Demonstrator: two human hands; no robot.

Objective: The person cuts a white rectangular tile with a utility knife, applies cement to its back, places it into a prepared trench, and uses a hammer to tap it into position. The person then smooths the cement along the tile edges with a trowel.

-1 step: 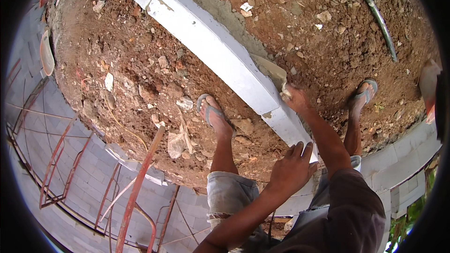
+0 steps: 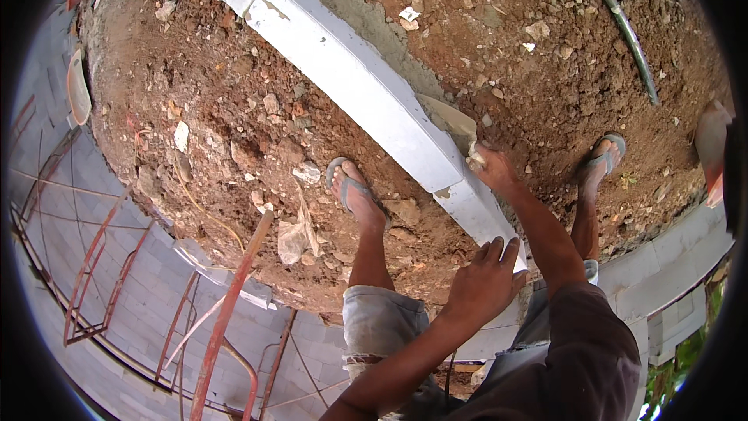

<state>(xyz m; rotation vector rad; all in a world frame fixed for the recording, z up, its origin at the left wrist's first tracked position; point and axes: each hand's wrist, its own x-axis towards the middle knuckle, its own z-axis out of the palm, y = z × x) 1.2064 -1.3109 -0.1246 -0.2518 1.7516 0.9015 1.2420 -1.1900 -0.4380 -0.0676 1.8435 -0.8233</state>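
My right hand (image 2: 494, 168) is closed round the handle of a trowel. The trowel's pale, mortar-smeared blade (image 2: 452, 119) lies against the right side of a row of light grey blocks (image 2: 351, 82). Grey mortar (image 2: 374, 27) runs along that same side of the row, farther off. My left hand (image 2: 485, 281) rests over the near end of the row, fingers stretched out on the block's top; its palm is hidden. Mortar also shows in the joint (image 2: 442, 192) between the two nearest blocks.
My sandalled feet straddle the row on stony brown soil (image 2: 218, 109). A claw hammer (image 2: 623, 27) lies at the far right. Red metal bars (image 2: 234, 304) stand at the lower left, by a grey block wall (image 2: 132, 304). A crumpled plastic bag (image 2: 298, 235) lies beside my left foot.
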